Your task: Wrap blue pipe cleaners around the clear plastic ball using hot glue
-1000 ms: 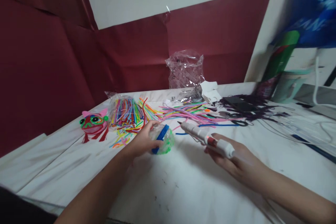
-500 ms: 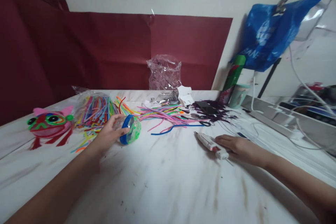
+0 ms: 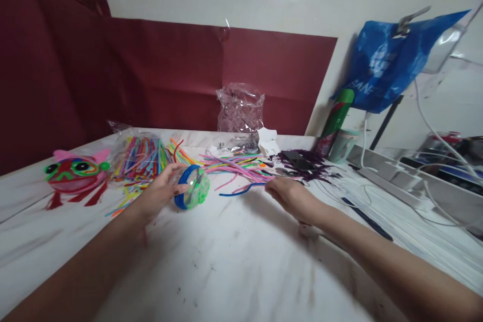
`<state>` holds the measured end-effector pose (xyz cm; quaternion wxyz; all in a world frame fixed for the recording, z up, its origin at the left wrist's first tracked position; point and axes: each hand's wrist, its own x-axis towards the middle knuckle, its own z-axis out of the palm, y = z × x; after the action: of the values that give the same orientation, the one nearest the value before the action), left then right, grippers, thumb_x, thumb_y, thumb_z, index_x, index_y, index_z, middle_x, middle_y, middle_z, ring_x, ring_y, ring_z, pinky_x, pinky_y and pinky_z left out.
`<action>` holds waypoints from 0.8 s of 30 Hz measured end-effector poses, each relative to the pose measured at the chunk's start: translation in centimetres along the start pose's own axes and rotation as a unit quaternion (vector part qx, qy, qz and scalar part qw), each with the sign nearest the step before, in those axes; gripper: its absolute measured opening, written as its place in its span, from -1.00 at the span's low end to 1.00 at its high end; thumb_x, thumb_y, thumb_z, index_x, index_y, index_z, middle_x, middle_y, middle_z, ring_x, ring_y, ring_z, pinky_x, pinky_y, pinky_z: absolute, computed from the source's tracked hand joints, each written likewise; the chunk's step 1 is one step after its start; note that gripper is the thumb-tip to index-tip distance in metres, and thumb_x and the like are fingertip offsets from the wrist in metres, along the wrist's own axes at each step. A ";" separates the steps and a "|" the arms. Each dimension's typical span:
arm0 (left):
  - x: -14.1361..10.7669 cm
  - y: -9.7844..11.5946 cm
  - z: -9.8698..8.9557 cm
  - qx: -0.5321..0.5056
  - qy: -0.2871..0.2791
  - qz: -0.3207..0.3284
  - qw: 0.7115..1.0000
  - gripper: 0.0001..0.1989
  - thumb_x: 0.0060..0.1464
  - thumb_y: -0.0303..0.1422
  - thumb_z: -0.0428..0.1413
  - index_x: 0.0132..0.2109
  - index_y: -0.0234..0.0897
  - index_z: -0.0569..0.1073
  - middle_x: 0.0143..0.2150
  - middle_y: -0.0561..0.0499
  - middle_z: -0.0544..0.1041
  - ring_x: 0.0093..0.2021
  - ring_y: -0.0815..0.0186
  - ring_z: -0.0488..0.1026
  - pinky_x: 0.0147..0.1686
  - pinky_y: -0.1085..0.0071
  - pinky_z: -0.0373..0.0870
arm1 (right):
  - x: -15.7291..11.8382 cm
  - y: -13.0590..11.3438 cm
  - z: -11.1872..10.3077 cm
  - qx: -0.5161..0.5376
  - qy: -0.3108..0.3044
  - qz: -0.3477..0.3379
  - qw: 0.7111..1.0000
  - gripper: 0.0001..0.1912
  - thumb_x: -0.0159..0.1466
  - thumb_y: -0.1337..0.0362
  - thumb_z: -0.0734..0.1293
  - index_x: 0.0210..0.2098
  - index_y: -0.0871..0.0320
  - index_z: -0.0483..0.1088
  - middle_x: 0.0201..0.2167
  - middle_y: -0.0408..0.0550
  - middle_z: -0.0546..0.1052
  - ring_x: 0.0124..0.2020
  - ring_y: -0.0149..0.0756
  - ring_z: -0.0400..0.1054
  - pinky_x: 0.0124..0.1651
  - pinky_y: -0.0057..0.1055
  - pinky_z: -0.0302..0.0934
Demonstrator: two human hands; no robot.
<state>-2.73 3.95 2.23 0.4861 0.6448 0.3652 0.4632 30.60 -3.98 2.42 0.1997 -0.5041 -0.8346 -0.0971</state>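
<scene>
My left hand point(image 3: 166, 188) is wrapped round a clear round container point(image 3: 191, 187) with a blue fuzzy band and green curled pieces on its end. Over the middle right of the table my right hand point(image 3: 289, 196) has its fingers closed at the right end of a blue pipe cleaner point(image 3: 237, 192); whether it grips the piece is unclear. The glue gun point(image 3: 308, 230) lies mostly hidden under my right wrist. Behind the hands spreads a pile of pink, yellow and green pipe cleaners point(image 3: 241, 165).
A pink and red animal-face craft point(image 3: 77, 176) sits at the left, beside a bag of coloured pipe cleaners point(image 3: 141, 158). Farther right are a dark phone point(image 3: 299, 160) on purple shreds, a green mug point(image 3: 344, 145), a power strip point(image 3: 392, 176) and a dark blue stick point(image 3: 368, 219).
My right hand has moved left from beside the glue gun to the blue pipe cleaner, and its fingers have closed. My left hand still holds the container, now turned slightly.
</scene>
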 end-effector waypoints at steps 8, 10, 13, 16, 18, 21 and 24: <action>-0.4 0.3 -0.4 -0.018 -0.056 -0.011 0.998 -0.48 -0.26 -0.32 0.25 -0.06 -0.19 0.36 0.04 -0.07 0.45 0.09 0.04 0.35 -0.03 0.24 0.32 | 6.4 -2.7 7.8 0.014 -0.044 -0.009 0.999 -0.87 0.16 0.52 0.26 -0.37 0.25 0.43 -0.35 0.13 0.52 -0.21 -0.11 0.34 -0.09 -0.22 0.14; -0.6 0.0 -0.3 -0.011 -0.093 -0.019 0.995 -0.48 -0.25 -0.34 0.24 -0.05 -0.20 0.35 0.00 -0.06 0.46 0.05 0.06 0.38 -0.04 0.24 0.31 | 6.5 -2.8 8.3 0.035 -0.042 -0.002 0.998 -0.82 0.15 0.56 0.22 -0.42 0.25 0.42 -0.40 0.11 0.51 -0.29 -0.15 0.35 -0.16 -0.26 0.17; -0.9 -0.2 0.0 0.002 -0.156 -0.050 0.986 -0.43 -0.25 -0.38 0.23 0.00 -0.19 0.31 -0.06 -0.03 0.48 -0.01 0.11 0.40 -0.09 0.28 0.31 | 6.2 -3.2 7.2 0.088 -0.018 0.003 0.996 -0.79 0.21 0.55 0.15 -0.33 0.25 0.39 -0.36 0.07 0.51 -0.33 -0.25 0.37 -0.25 -0.38 0.21; -1.2 -0.1 0.3 0.028 -0.176 -0.065 0.982 -0.38 -0.27 -0.37 0.25 0.02 -0.18 0.29 -0.04 -0.04 0.46 -0.01 0.10 0.39 -0.10 0.27 0.31 | 5.7 -4.4 4.5 0.145 0.014 0.008 0.989 -0.84 0.28 0.41 0.15 -0.27 0.23 0.36 -0.35 0.01 0.49 -0.34 -0.30 0.36 -0.30 -0.43 0.22; -1.2 -0.1 0.4 0.060 -0.176 -0.051 0.981 -0.36 -0.28 -0.33 0.27 0.04 -0.18 0.30 -0.02 -0.05 0.44 0.01 0.08 0.37 -0.08 0.24 0.30 | 5.2 -5.6 2.6 0.190 0.022 0.003 0.981 -0.83 0.30 0.29 0.17 -0.33 0.19 0.36 -0.41 -0.06 0.45 -0.38 -0.33 0.33 -0.31 -0.45 0.20; -1.3 0.0 0.4 0.106 -0.186 -0.049 0.976 -0.33 -0.27 -0.30 0.28 0.06 -0.17 0.28 -0.05 -0.03 0.44 -0.03 0.08 0.39 -0.10 0.25 0.32 | 4.6 -7.6 0.7 0.333 -0.023 0.016 0.942 -0.75 0.28 0.19 0.19 -0.45 0.17 0.35 -0.56 -0.19 0.34 -0.52 -0.42 0.21 -0.46 -0.51 0.11; -1.4 0.3 0.6 0.138 -0.193 -0.037 0.971 -0.31 -0.29 -0.28 0.30 0.07 -0.16 0.29 -0.02 -0.03 0.41 -0.02 0.08 0.38 -0.09 0.25 0.33 | 4.5 -8.8 0.4 0.419 -0.073 0.041 0.904 -0.78 0.23 0.24 0.20 -0.50 0.16 0.32 -0.61 -0.24 0.29 -0.58 -0.47 0.15 -0.52 -0.53 0.05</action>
<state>-2.56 2.36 2.14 0.4705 0.7691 0.3482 0.2566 20.88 -4.34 4.32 0.3353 -0.4135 -0.7888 0.3073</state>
